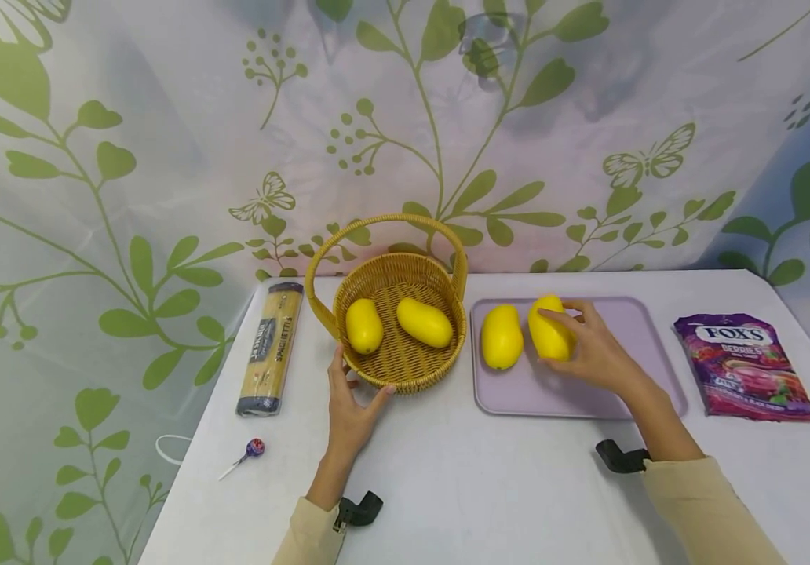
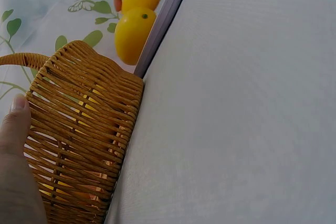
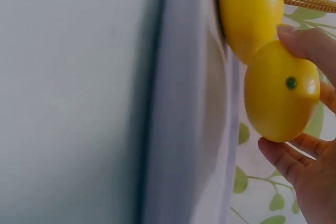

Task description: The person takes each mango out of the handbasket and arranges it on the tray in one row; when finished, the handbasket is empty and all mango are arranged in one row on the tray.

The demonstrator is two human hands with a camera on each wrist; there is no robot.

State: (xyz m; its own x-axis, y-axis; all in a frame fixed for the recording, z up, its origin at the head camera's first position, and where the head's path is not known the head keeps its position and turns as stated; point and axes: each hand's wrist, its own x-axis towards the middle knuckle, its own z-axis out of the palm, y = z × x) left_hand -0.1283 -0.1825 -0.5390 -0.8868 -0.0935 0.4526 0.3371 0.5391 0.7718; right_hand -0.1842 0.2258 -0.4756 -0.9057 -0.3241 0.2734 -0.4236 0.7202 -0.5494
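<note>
A wicker basket (image 1: 396,365) with a tall arched handle holds two yellow mangoes, one mango (image 1: 364,326) at the left and another mango (image 1: 424,322) at the right. My left hand (image 1: 350,410) grips the basket's near left side, its thumb (image 2: 17,111) at the rim. Over the lilac tray (image 1: 634,337), my right hand (image 1: 597,349) holds a yellow mango (image 3: 278,95) between thumb and fingers, its green stem spot showing in the right wrist view. Another mango (image 1: 501,337) lies on the tray's left part, close beside the held one.
Left of the basket lies a spaghetti pack (image 1: 271,349), with a lollipop (image 1: 254,448) nearer the front. A purple candy bag (image 1: 746,367) sits right of the tray. Behind the white table (image 1: 476,486) hangs a leaf-patterned curtain (image 1: 186,157).
</note>
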